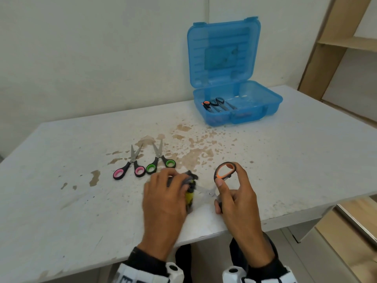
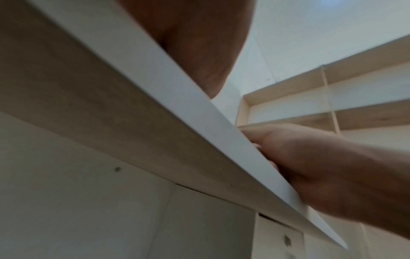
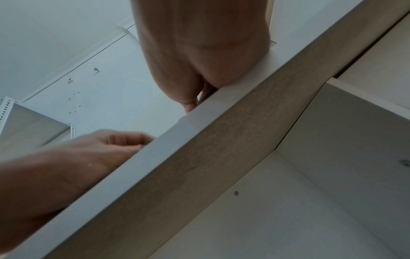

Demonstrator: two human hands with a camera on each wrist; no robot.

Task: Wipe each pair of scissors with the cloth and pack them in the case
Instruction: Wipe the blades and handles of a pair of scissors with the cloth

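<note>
bare table (image 1: pixel 265 160) between hands and open case (image 1: pixel 234 111); two scissors (image 1: pixel 142 164) left

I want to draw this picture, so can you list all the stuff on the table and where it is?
case: 1, blue, lid open, far right of table
scissors in case: about 2, dark handles, one with orange
pink scissors: 1, left on table
green scissors: 1, beside the pink
orange scissors: 1, open, in right hand
cloth: 1, grey and yellow, in left hand
table: 1, white, stained
left hand: grips cloth
right hand: holds orange scissors

stained white table (image 1: pixel 265 160) | wooden shelving (image 1: pixel 346 43) right | white wall (image 1: pixel 81 58)
</note>
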